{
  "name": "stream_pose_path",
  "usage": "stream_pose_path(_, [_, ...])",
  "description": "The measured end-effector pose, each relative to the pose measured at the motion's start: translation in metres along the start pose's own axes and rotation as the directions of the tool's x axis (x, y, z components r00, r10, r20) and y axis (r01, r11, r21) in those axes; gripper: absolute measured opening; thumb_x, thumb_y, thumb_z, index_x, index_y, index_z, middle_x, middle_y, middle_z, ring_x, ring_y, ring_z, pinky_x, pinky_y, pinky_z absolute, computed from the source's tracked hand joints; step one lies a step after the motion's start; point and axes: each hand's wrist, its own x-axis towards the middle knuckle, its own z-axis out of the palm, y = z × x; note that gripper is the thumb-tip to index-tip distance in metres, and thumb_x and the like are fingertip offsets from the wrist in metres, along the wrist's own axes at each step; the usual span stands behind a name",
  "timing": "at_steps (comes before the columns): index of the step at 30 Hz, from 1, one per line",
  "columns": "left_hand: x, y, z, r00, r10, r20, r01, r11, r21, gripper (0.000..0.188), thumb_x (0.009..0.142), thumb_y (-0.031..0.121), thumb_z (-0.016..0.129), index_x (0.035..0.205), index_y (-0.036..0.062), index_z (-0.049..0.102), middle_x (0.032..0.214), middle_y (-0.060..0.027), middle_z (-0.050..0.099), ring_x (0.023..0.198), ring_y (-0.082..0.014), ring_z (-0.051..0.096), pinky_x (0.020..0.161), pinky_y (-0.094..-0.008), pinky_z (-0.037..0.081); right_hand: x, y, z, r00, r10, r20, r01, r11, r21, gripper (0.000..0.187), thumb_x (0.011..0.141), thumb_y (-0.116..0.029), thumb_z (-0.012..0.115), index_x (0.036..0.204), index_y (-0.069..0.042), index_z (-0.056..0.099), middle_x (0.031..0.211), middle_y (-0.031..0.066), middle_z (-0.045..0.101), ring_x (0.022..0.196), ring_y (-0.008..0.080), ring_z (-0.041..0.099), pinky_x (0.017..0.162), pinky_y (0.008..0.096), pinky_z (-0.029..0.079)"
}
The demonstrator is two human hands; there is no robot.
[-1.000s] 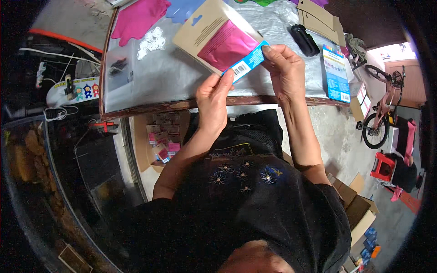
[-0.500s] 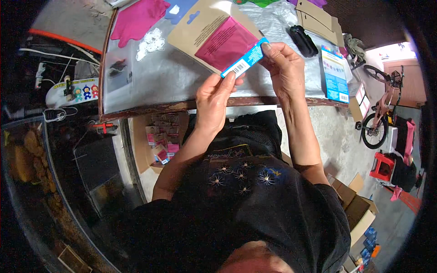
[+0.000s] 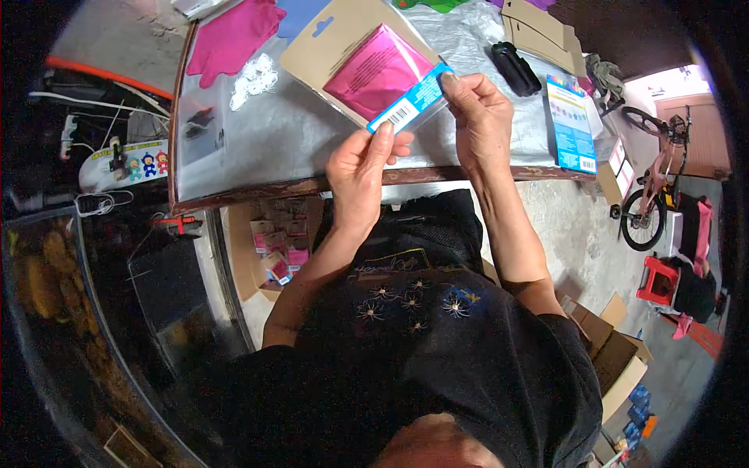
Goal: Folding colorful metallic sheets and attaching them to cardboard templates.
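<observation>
Silvery sheeting covers the table (image 3: 292, 148). Above its near edge, slightly left of the middle, a card packet (image 3: 300, 58) slants, its long axis running from a hanging hole toward the far left corner to a blue strip (image 3: 417, 97) facing the near edge. The strip bears a barcode and fine print; the pink front panel (image 3: 380, 69) has dark lettering, too small to read. The left hand (image 3: 357, 175) pinches the strip's left end between its fingers; the right hand's (image 3: 488, 129) fingers grip its right end. Near the left edge lies white string (image 3: 253, 82); a blue card (image 3: 571, 129) lies at the near right corner.
</observation>
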Motion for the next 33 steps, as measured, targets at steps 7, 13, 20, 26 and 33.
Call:
stream_pose_path(7, [0.005,-0.003,0.005,0.999,0.017,-0.052,-0.021,0.997,-0.08,0.03,0.103,0.027,0.061,0.106,-0.0013,0.071,0.093,-0.0091,0.075,0.077,-0.0099,0.065,0.071,-0.0245,0.049,-0.02,0.006,0.011,0.966,0.257,0.011,-0.256,0.964,-0.072,0.008,0.092,-0.006,0.072,0.097,0.0,0.072,0.089,0.0039,0.073,0.077,0.0079,0.065,0.072,0.0217,0.052])
stream_pose_path(13, [0.008,-0.009,0.001,1.0,-0.011,-0.028,0.008,0.995,-0.102,0.028,0.103,0.025,0.062,0.107,-0.0019,0.071,0.094,-0.0084,0.075,0.078,-0.0104,0.066,0.073,-0.0248,0.049,-0.02,0.011,0.013,0.974,0.225,0.027,-0.222,0.973,-0.063,0.009,0.092,-0.005,0.072,0.099,0.0,0.072,0.092,0.0047,0.074,0.078,0.0088,0.066,0.074,0.0231,0.053])
stream_pose_path(20, [0.006,0.0,0.006,1.0,-0.016,0.0,0.016,0.999,-0.046,0.023,0.1,0.019,0.066,0.109,-0.0018,0.071,0.096,-0.0074,0.075,0.08,-0.0095,0.066,0.075,-0.0238,0.05,-0.015,0.015,0.013,0.98,0.195,0.045,-0.196,0.981,0.009,0.007,0.093,-0.005,0.071,0.098,0.0,0.072,0.089,0.0046,0.073,0.077,0.0089,0.066,0.073,0.0231,0.053])
stream_pose_path(26, [0.009,-0.006,0.003,1.0,0.004,-0.001,-0.004,0.999,0.044,0.023,0.099,0.017,0.067,0.112,-0.0009,0.071,0.099,-0.0069,0.075,0.082,-0.008,0.065,0.075,-0.0224,0.05,-0.032,0.012,0.021,0.964,0.266,0.006,-0.266,0.964,0.02,0.008,0.094,-0.008,0.07,0.098,-0.001,0.07,0.085,0.0022,0.07,0.073,0.0091,0.063,0.071,0.0244,0.052])
stream_pose_path(33, [0.034,0.03,-0.038,0.997,0.061,0.05,-0.068,0.987,0.146,0.027,0.098,0.026,0.069,0.108,0.0009,0.072,0.093,-0.0031,0.073,0.084,-0.0062,0.064,0.074,-0.0225,0.047,-0.011,-0.007,-0.016,0.98,0.167,0.111,-0.155,0.982,-0.11,0.01,0.095,-0.011,0.07,0.097,-0.002,0.068,0.083,0.0012,0.067,0.07,0.0087,0.061,0.069,0.0255,0.051])
